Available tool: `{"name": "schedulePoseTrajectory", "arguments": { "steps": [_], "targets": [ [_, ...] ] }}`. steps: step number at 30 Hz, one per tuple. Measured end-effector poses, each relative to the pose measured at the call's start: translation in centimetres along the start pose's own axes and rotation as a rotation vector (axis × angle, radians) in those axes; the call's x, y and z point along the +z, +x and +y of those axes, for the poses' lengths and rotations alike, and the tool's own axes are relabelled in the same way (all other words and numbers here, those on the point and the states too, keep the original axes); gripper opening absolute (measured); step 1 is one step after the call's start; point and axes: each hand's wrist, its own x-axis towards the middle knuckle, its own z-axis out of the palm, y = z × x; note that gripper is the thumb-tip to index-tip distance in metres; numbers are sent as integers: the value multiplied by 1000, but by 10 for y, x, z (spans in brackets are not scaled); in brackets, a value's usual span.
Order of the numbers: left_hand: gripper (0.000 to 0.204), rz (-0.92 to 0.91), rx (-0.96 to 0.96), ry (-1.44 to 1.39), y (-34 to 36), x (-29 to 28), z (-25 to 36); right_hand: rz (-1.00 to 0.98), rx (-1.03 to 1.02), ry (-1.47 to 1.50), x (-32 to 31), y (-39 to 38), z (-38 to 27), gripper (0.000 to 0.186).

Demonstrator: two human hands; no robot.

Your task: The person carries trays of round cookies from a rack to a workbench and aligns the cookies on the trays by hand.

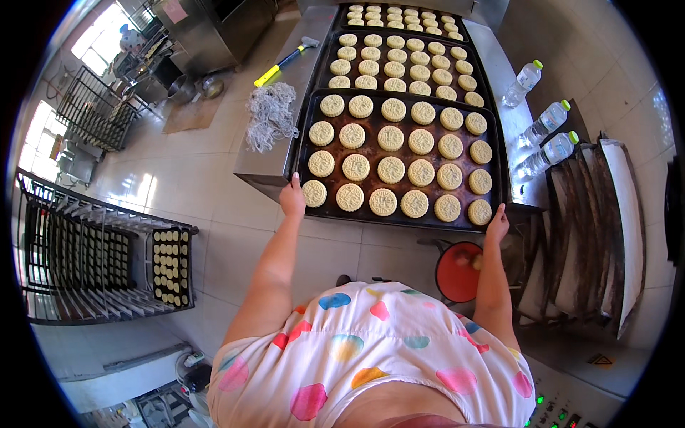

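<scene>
A dark baking tray (399, 222) lies level in front of me, its near edge jutting past the metal surface. Rows of round, pale mooncakes (390, 170) with stamped tops and scalloped sides cover it. At the tray's near left corner, my left hand (292, 198) is closed on the rim, thumb on top. My right hand (498, 225) grips the near right corner in the same way; the fingers below the rim are hidden on both sides. Behind it sits a second tray (383, 64) of mooncakes, and beyond that another tray (386, 30).
On the steel ledge at left lie a yellow-handled scraper (285, 63) and a grey stringy tangle (271, 118). Three green-capped bottles (548, 153) line the right ledge. Below my right arm is a red round container (457, 274). Boards (617, 214) lean at right; a tray rack (107, 310) stands left.
</scene>
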Motion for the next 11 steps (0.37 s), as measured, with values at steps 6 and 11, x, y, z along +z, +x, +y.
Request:
{"name": "schedulePoseTrajectory", "arguments": {
  "steps": [6, 11],
  "targets": [
    [67, 14, -103, 14, 14, -6, 7, 43, -47, 42, 13, -8, -6, 57],
    [67, 25, -143, 50, 19, -14, 12, 26, -55, 8, 22, -8, -14, 56]
  ]
}}
